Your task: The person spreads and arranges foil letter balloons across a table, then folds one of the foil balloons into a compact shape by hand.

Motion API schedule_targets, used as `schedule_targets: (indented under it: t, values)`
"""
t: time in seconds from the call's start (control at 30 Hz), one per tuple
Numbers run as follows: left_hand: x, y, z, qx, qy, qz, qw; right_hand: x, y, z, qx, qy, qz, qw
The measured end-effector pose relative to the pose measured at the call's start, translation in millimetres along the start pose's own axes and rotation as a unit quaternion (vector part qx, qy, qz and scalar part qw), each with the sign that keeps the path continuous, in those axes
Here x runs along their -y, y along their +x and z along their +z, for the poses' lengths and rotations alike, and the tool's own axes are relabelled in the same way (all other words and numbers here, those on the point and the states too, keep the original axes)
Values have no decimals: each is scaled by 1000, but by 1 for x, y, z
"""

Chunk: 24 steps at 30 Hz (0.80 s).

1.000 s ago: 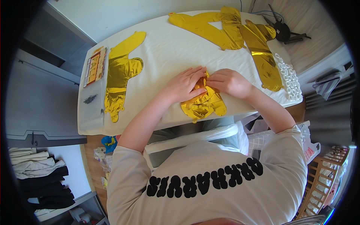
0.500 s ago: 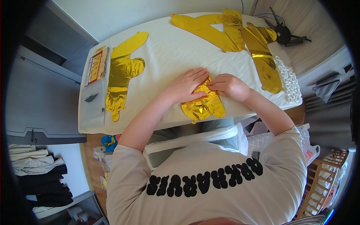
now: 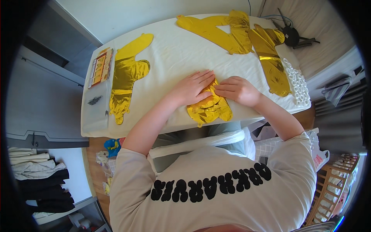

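A crumpled, folded gold foil balloon (image 3: 208, 111) lies near the front edge of the white-covered table (image 3: 174, 50). Flat across its upper left side rests my left hand (image 3: 192, 88), fingers stretched out and thumb apart. From the other side my right hand (image 3: 240, 92) lays its extended fingers on the upper right edge of the foil. Both palms face down, and the part of the balloon beneath them is hidden. To the left is a flat, deflated gold foil balloon (image 3: 125, 73) with a side bulge.
Two more flat gold foil balloons, one with a triangular gap (image 3: 205, 29) and one long (image 3: 270, 62), lie at the back right. Beside them are a sheet of white rings (image 3: 297, 83) and a black device with antennas (image 3: 291, 35). A clear packet (image 3: 98, 102) and printed package (image 3: 99, 69) lie left.
My right hand's fingers have straightened from a bent pose and now lie flatter on the foil. My left hand stays in nearly the same place.
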State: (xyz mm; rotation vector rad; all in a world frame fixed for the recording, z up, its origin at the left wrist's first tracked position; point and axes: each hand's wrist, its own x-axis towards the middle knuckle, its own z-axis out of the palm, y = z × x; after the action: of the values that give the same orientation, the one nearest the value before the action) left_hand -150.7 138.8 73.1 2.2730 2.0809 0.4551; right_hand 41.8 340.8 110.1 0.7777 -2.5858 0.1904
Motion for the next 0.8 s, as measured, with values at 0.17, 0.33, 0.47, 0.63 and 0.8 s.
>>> schedule_targets:
  t: [0.17,0.33,0.47,0.63,0.8]
  values:
    - [-2,1,-2,6,6,-5,1000,-3,-1,1,-51,-19,-43,998]
    - [-1,0,-5,7,-5,9,1000,-7,-4,7,-12,46,-16,999]
    - [-4,0,-9,8,-3,9,1000,-5,-3,5,22,86,5,996]
    - [-7,-1,-16,21,-7,26,999,-2,-3,1,34,94,8,995]
    - [3,-3,-1,11,22,28,999,4,-2,1,33,84,18,996]
